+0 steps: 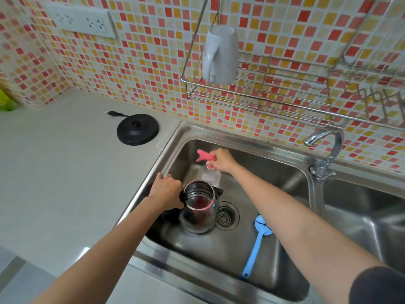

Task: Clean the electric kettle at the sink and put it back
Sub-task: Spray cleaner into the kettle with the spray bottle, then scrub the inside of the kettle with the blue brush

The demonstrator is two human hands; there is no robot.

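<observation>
— Where's the kettle [200, 207]?
— Upright in the sink [274, 255], lid open, just beside the drain [225, 217].
— And the hands?
— The left hand [167, 191] has its fingers wrapped shut on the kettle's black handle. The right hand [221, 160], farther back, pinches a pink spray bottle [208, 165] by its trigger head.
</observation>
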